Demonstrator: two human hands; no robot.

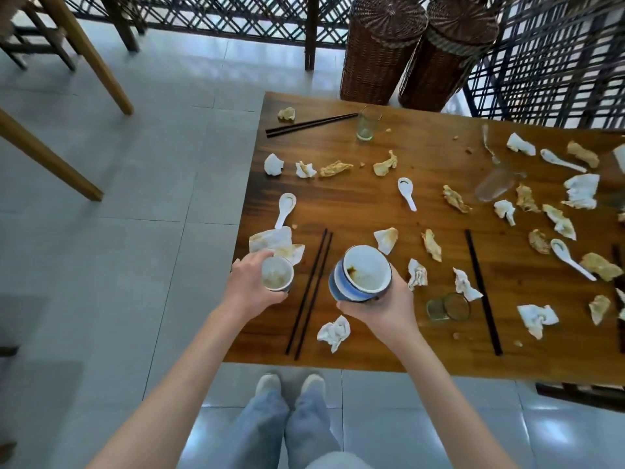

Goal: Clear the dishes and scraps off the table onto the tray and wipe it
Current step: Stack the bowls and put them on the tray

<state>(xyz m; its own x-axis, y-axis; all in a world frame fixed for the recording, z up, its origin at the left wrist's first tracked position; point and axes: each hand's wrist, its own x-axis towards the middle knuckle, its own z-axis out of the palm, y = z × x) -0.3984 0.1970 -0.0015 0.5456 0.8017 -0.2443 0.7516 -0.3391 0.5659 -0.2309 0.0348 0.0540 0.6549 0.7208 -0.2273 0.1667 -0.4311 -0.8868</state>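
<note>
My left hand (pixel 247 287) grips a small dirty bowl (pixel 277 274) above the near left corner of the wooden table (pixel 365 204). My right hand (pixel 385 308) holds a stack of blue-and-white bowls (pixel 362 274) from below, tilted toward me. Crumpled used napkins (pixel 334 331) and food scraps (pixel 432 245) lie scattered over the table. Several white spoons (pixel 407 192) lie among them, with black chopsticks (pixel 309 292) between my hands. No tray is in view.
One glass (pixel 367 123) stands upright at the far edge; two more glasses (pixel 448 307) lie tipped over on the table. Two wicker baskets (pixel 382 49) stand behind the table by a lattice screen. Wooden chair legs (pixel 84 52) are on the tiled floor at left.
</note>
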